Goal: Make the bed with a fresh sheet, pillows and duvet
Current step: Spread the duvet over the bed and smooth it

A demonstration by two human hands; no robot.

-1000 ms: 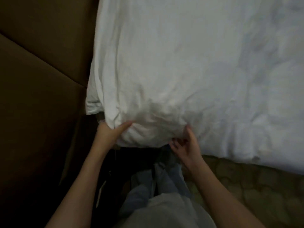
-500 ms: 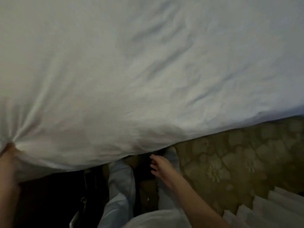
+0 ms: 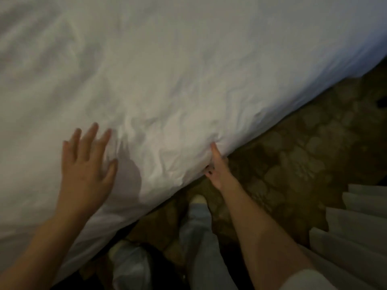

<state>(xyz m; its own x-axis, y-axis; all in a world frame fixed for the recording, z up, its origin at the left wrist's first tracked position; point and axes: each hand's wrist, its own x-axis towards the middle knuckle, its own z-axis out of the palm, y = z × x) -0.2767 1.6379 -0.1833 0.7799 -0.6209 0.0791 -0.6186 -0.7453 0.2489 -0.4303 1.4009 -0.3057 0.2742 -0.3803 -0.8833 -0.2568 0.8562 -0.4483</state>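
Observation:
A white sheet (image 3: 188,70) covers the bed and fills most of the head view, wrinkled near its lower edge. My left hand (image 3: 88,162) lies flat on the sheet with fingers spread and straight, a little in from the edge. At the bed's edge my right hand (image 3: 216,166) grips the sheet, thumb on top and fingers curled underneath, where the cloth bunches into folds.
A patterned brown carpet (image 3: 293,153) runs along the bed's side to the right. My legs in light trousers and one foot (image 3: 198,198) stand close to the edge. Pale pleated fabric (image 3: 360,222) hangs at the lower right.
My left hand let go of the bunched sheet at the far left and now lies flat on top. My right hand rose from below the edge and took hold of it.

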